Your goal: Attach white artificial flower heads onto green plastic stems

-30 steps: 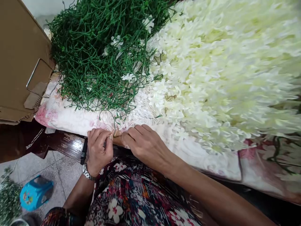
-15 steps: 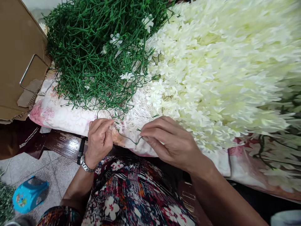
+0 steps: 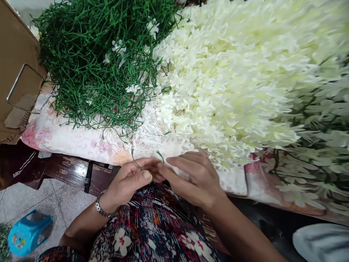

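Observation:
My left hand (image 3: 128,181) and my right hand (image 3: 191,178) meet at the near edge of a floral-cloth surface (image 3: 81,140). Both pinch a thin green plastic stem (image 3: 160,155) between thumb and fingertips; its ends curl up above the fingers. Just beyond the hands lies a patch of fine white plastic stamens (image 3: 148,125). A heap of tangled green stems (image 3: 92,62) with a few white blossoms sits at the upper left. A large pile of cream artificial flowers (image 3: 234,80) fills the right. I wear a metal watch band on the left wrist.
A cardboard box (image 3: 16,72) with a wire handle stands at the left edge. A dark wooden frame (image 3: 68,171) runs under the cloth. On the tiled floor at lower left sits a small blue stool (image 3: 28,231). A grey fabric corner (image 3: 321,240) shows at lower right.
A second ago both hands pinched at one spot on the cloth edge. They then drew apart with a green stem stretched between them, and now they are together again, lower and further right.

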`<state>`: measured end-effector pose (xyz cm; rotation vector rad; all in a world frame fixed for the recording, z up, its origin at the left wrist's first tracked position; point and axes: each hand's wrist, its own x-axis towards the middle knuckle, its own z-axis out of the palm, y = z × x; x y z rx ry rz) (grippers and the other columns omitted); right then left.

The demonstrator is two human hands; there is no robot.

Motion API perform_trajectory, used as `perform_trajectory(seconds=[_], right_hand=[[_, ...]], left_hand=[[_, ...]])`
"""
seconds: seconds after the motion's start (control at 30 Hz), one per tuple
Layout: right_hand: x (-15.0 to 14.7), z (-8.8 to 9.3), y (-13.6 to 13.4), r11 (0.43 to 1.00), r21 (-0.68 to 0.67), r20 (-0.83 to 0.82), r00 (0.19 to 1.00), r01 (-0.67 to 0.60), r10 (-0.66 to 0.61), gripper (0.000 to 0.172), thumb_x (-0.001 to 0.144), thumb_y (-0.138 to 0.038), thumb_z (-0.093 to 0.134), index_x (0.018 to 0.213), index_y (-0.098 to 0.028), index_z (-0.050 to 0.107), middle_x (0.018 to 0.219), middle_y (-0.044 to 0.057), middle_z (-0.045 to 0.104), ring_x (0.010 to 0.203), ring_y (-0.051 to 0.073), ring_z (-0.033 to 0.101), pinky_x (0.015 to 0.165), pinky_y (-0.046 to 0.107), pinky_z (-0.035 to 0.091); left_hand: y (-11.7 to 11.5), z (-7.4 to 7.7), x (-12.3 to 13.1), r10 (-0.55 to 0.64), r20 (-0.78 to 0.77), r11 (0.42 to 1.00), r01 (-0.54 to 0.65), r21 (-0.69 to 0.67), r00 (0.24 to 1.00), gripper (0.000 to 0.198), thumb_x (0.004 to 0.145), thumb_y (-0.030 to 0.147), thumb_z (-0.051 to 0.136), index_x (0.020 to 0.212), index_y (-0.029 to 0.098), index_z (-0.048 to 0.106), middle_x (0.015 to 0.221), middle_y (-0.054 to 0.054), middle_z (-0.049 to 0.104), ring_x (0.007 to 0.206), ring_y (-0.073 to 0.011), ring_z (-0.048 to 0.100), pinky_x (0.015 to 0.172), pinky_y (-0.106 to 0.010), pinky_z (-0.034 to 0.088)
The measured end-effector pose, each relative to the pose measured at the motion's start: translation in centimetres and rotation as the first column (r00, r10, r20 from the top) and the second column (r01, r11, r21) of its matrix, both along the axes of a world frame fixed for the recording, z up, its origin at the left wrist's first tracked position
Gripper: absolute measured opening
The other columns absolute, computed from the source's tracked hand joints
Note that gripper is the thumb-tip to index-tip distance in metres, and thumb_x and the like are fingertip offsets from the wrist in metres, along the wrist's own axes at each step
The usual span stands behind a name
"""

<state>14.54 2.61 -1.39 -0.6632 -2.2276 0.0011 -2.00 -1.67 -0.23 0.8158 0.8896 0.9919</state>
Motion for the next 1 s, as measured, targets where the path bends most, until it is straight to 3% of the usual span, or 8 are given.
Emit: perform_trajectory(seconds=[0.07, 0.23, 0.4, 0.5, 0.6, 0.73, 0.9, 1.0], right_hand=[[-0.2, -0.3, -0.5, 0.997, 0.073, 0.039, 0.999, -0.007, 0.004, 0.011, 0.070, -0.016, 0.060, 0.078, -0.024, 0.060, 0.081, 0.002, 0.057, 0.077, 0.013, 0.051, 0.065, 0.027, 0.046], [-0.5, -1.7, -1.4, 0.993, 0.116, 0.049, 0.999, -0.023, 0.018, 0.012, 0.068, -0.019, 0.062, 0.079, -0.023, 0.062, 0.087, 0.002, 0.058, 0.080, 0.013, 0.049, 0.067, 0.027, 0.044], [-0.2, -2.3, -2.5, 0.998, 0.018, 0.031, 0.998, -0.063, 0.062, 0.021, 0.069, -0.020, 0.060, 0.091, -0.021, 0.060, 0.099, 0.005, 0.056, 0.092, 0.015, 0.049, 0.073, 0.029, 0.046], [1.1, -1.9, -2.8, 0.995, -0.082, -0.032, 0.998, -0.053, 0.050, 0.025, 0.068, -0.018, 0.061, 0.092, -0.020, 0.058, 0.093, 0.004, 0.056, 0.088, 0.015, 0.050, 0.073, 0.029, 0.047], [3.2, -1.2, -2.4, 0.985, -0.121, -0.001, 0.993, 0.119, -0.120, 0.021, 0.068, -0.013, 0.059, 0.088, -0.019, 0.056, 0.080, 0.003, 0.058, 0.077, 0.013, 0.051, 0.064, 0.026, 0.046], [5.1, -0.6, -1.1, 0.906, -0.073, 0.175, 0.900, 0.417, -0.400, 0.014, 0.070, -0.012, 0.057, 0.084, -0.016, 0.056, 0.073, 0.004, 0.058, 0.069, 0.013, 0.050, 0.063, 0.026, 0.042], [4.3, -0.9, -0.1, 0.847, 0.039, 0.400, 0.769, 0.529, -0.499, 0.005, 0.072, -0.019, 0.056, 0.076, -0.017, 0.058, 0.070, 0.003, 0.059, 0.065, 0.015, 0.046, 0.061, 0.030, 0.037], [4.0, -1.1, -0.3, 0.861, 0.033, 0.347, 0.802, 0.508, -0.486, 0.005, 0.070, -0.014, 0.057, 0.074, -0.017, 0.058, 0.069, 0.003, 0.058, 0.066, 0.015, 0.047, 0.061, 0.029, 0.038]], left_hand=[[0.3, -0.2, 0.7, 0.043, 0.061, 0.994, -0.037, -0.098, 0.997, 0.027, 0.073, 0.036, 0.056, 0.091, 0.017, 0.063, 0.081, -0.007, 0.065, 0.072, -0.0156, 0.060, 0.072, -0.030, 0.049], [0.5, -0.7, 1.6, 0.201, -0.016, 0.953, -0.199, -0.229, 0.980, 0.010, 0.066, 0.025, 0.065, 0.071, 0.016, 0.067, 0.060, -0.001, 0.063, 0.059, -0.0100, 0.056, 0.061, -0.022, 0.046], [-0.2, -1.1, 1.8, 0.251, -0.161, 0.960, -0.266, -0.082, 0.954, 0.008, 0.070, 0.022, 0.061, 0.070, 0.016, 0.067, 0.061, 0.000, 0.062, 0.061, -0.0093, 0.054, 0.061, -0.021, 0.044], [-0.7, -1.4, 1.4, 0.244, -0.240, 0.969, -0.246, 0.024, 0.940, 0.010, 0.074, 0.020, 0.057, 0.078, 0.018, 0.066, 0.063, 0.000, 0.059, 0.051, -0.0062, 0.048, 0.049, -0.019, 0.038], [-0.9, -1.9, 0.9, 0.251, -0.282, 0.968, -0.245, 0.056, 0.926, 0.013, 0.075, 0.021, 0.055, 0.083, 0.016, 0.064, 0.058, 0.001, 0.054, 0.045, -0.0044, 0.041, 0.042, -0.018, 0.031], [-0.5, -2.0, 0.9, 0.251, -0.301, 0.968, -0.235, 0.091, 0.920, 0.011, 0.076, 0.020, 0.055, 0.081, 0.015, 0.063, 0.058, 0.000, 0.053, 0.051, -0.0059, 0.043, 0.045, -0.017, 0.032], [0.2, -1.4, 1.6, 0.154, -0.216, 0.988, -0.143, 0.064, 0.964, 0.011, 0.079, 0.021, 0.050, 0.076, 0.013, 0.057, 0.065, -0.001, 0.055, 0.045, -0.0038, 0.041, 0.043, -0.018, 0.031], [0.4, -1.5, 1.8, 0.155, -0.105, 0.987, -0.158, -0.017, 0.982, 0.011, 0.079, 0.023, 0.050, 0.075, 0.014, 0.054, 0.061, 0.002, 0.049, 0.040, -0.0011, 0.034, 0.038, -0.016, 0.024]])
